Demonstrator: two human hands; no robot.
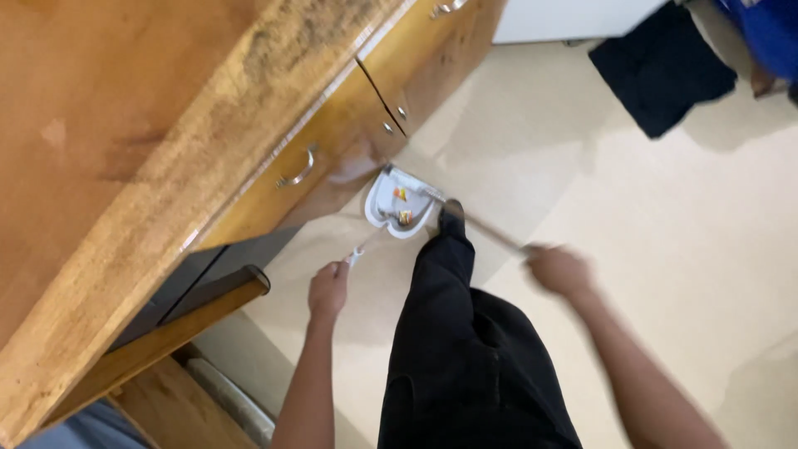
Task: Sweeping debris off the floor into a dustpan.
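My left hand (329, 288) grips the thin handle of a white dustpan (397, 209) that rests on the pale floor beside the wooden cabinet. Small orange and yellow scraps lie inside the pan. My right hand (559, 270), blurred by motion, holds a long thin stick (490, 234) that runs toward the pan; its far end is at the pan's mouth, and whether it carries a brush head I cannot tell. My leg in black trousers (465, 349) stretches between the two hands, the foot close to the pan.
A wooden counter (125, 125) with drawers and metal handles (298, 172) fills the left. A dark cloth (661, 71) lies on the floor at the top right, next to something blue (769, 33). A wooden rail (191, 320) sticks out low left.
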